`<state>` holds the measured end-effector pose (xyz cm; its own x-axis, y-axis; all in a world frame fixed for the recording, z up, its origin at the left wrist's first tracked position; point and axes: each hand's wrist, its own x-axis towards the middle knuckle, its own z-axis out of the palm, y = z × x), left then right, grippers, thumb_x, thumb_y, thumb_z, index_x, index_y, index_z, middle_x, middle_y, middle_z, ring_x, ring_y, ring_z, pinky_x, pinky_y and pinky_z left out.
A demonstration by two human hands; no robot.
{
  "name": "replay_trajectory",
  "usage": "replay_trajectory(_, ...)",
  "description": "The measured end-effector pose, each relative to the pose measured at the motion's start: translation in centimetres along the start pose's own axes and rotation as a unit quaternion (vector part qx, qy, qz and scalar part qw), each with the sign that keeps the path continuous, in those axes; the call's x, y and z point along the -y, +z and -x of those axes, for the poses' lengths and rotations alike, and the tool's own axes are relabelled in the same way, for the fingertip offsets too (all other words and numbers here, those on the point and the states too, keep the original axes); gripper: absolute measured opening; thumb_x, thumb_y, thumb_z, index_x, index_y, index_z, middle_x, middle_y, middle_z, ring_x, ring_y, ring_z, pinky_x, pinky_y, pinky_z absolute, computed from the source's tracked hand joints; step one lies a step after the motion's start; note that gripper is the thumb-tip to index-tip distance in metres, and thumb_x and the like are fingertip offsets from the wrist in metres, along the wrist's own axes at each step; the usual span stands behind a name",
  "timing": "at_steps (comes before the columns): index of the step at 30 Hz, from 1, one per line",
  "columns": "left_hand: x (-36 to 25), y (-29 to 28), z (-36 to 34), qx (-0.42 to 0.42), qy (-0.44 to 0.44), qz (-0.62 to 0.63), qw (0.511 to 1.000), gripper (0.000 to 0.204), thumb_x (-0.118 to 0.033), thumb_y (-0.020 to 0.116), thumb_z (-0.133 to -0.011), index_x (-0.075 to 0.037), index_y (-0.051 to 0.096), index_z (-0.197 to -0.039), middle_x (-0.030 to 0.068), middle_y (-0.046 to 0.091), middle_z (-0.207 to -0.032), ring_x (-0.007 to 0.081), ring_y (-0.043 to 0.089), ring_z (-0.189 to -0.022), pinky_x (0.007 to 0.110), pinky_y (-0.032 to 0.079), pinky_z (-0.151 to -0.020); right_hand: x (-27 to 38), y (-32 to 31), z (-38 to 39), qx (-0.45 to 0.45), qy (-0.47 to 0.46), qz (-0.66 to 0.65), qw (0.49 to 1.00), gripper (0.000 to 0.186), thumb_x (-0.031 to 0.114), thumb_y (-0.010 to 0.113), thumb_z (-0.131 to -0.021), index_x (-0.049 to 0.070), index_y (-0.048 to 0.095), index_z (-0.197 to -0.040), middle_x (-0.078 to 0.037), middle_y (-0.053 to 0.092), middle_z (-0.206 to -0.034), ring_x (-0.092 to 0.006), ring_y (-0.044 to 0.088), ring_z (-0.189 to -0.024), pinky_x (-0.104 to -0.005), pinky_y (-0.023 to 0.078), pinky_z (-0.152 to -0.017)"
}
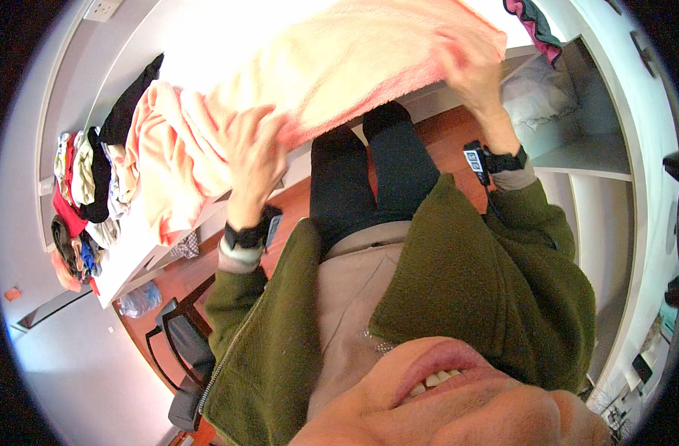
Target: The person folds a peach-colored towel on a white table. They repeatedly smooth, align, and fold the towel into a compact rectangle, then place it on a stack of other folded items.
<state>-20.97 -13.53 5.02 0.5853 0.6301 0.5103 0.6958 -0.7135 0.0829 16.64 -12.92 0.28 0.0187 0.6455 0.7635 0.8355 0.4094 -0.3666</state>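
Observation:
A peach-coloured fleece blanket lies across a white surface in front of me. Its right part is spread fairly flat, and its left part is bunched in folds. My left hand is on the blanket near those folds, its fingers stretched out and somewhat apart, a little blurred. At the blanket's right end, my right hand reaches over the near edge; motion smears its fingers, so their grip is unclear. Both wrists wear black straps, the right one with a small device attached.
Several piled clothes lie at the left end of the surface. A dark and pink cloth lies at the far right. Open shelving stands on the right, with a clear plastic bag. A black chair stands at lower left.

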Motion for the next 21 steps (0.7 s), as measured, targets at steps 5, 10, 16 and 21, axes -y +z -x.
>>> replay_trajectory(5,-4.4,5.8,-5.9,0.105,0.015,-0.004,0.994,0.045,-0.026,0.054,-0.094,-0.017,0.05,-0.137,0.0146,0.04,-0.148,0.036,0.036,-0.136,0.061,0.032,-0.102,2.4,5.8,-1.6,0.194,-0.05,0.095,0.975,0.043,0.033,0.056,-0.094,0.016,0.055,-0.133,-0.012,0.047,-0.143,-0.0298,0.042,-0.135,-0.0498,0.031,-0.111)
replay_trajectory(10,-4.3,8.1,-6.2,0.219,-0.068,0.008,0.973,0.071,-0.065,0.045,-0.092,-0.031,0.028,-0.152,0.019,0.02,-0.158,0.0493,0.011,-0.144,0.081,0.015,-0.101,0.7,6.2,-0.7,0.287,-0.016,0.246,0.926,0.06,0.054,0.045,-0.095,0.03,0.036,-0.15,-0.009,0.027,-0.158,-0.0327,0.022,-0.146,-0.0667,0.019,-0.111)
replay_trajectory(16,-0.2,5.6,-2.9,0.236,-0.15,-0.01,0.96,0.09,-0.072,0.048,-0.086,-0.014,0.03,-0.152,0.0262,0.019,-0.156,0.0525,0.009,-0.143,0.062,0.017,-0.114,-0.3,4.9,-0.4,0.242,0.018,0.238,0.94,0.064,0.058,0.051,-0.091,0.029,0.04,-0.147,-0.009,0.03,-0.157,-0.0341,0.023,-0.145,-0.0663,0.021,-0.11)
replay_trajectory(21,0.4,5.1,-7.8,0.363,0.018,-0.14,0.921,0.054,-0.047,0.044,-0.098,-0.017,0.045,-0.143,0.0173,0.036,-0.149,0.0469,0.032,-0.134,0.056,0.029,-0.11,-1.3,5.9,-3.0,0.314,0.045,0.216,0.923,0.064,0.057,0.051,-0.092,0.023,0.042,-0.146,-0.009,0.035,-0.154,-0.0317,0.028,-0.144,-0.0655,0.024,-0.108)
